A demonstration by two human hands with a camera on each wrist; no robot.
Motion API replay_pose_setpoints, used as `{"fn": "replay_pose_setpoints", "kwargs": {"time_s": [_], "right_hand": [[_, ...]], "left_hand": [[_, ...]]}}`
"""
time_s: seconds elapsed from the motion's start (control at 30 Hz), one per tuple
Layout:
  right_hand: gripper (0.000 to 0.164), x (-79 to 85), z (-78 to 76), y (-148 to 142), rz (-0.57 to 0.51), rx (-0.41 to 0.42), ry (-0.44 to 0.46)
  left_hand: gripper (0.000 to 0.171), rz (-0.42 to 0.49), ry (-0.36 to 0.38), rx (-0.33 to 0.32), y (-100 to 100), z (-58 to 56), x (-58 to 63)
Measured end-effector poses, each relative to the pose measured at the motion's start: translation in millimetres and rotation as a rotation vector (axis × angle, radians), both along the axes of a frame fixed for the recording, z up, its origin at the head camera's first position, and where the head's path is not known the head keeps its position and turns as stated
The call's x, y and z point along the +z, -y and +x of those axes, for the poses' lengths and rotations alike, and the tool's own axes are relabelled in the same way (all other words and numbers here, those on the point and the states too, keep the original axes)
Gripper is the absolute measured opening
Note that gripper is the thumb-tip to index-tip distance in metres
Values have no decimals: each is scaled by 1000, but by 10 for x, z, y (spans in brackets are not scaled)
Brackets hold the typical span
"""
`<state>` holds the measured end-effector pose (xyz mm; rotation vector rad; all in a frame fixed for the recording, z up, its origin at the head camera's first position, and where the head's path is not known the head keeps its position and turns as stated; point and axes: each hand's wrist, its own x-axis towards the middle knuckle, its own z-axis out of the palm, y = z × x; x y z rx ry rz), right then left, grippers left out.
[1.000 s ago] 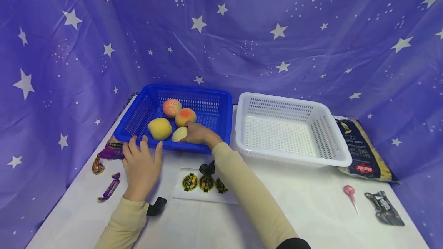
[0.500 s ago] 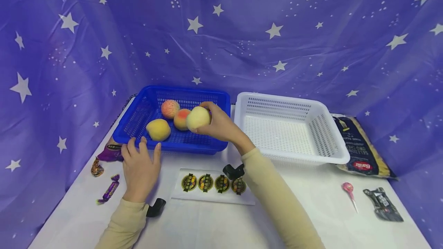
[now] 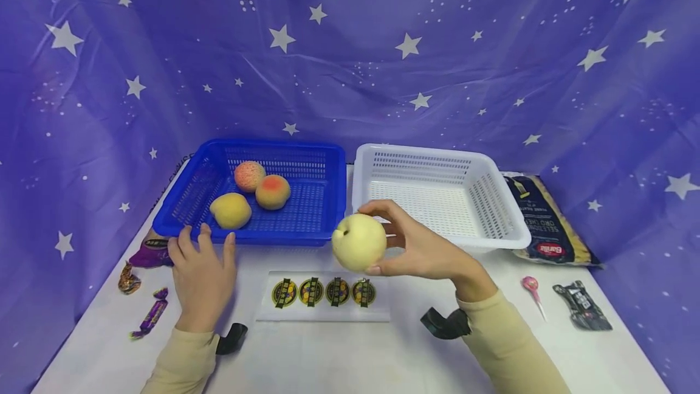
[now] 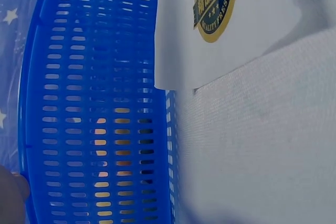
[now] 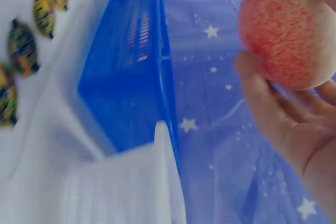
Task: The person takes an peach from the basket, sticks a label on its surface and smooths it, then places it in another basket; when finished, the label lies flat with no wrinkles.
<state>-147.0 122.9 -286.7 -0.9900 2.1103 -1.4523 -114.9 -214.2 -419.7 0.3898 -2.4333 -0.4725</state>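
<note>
My right hand holds a pale yellow peach between thumb and fingers, raised in front of the gap between the two baskets. Its stem hollow faces left in the head view; the right wrist view shows a red-speckled side. My left hand rests its fingertips at the front rim of the blue basket, with its fingers loosely bent. Inside that basket lie a yellow fruit, an orange-red peach and a pink speckled peach. The white basket beside it has nothing visible inside.
A white strip with several round labels lies in front of the baskets. Wrapped candies lie at left, a lollipop and a black packet at right. A pasta bag sits beside the white basket.
My right hand has lifted the pale yellow peach out of the blue basket and carried it to the right and nearer. The left hand stays at the rim. The head view has shifted slightly.
</note>
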Motion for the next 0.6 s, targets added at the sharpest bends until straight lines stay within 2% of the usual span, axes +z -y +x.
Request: {"fn": "replay_pose_setpoints", "kwargs": {"time_s": [0.1, 0.2, 0.33, 0.43, 0.6], "right_hand": [[72, -105, 119, -230, 63, -14, -57], [70, -249, 178, -447, 162, -31, -205], [69, -481, 220, -670, 303, -33, -363], [69, -642, 247, -765, 413, -30, -399], [66, -817, 237, -818, 585, -82, -484]], "left_hand": [[56, -32, -46, -3, 1, -7, -13], [55, -49, -77, -4, 1, -23, -11], [56, -15, -37, 6, 12, -17, -6], [55, 2, -13, 13, 20, 9, -11], [53, -18, -45, -2, -3, 8, 19]]}}
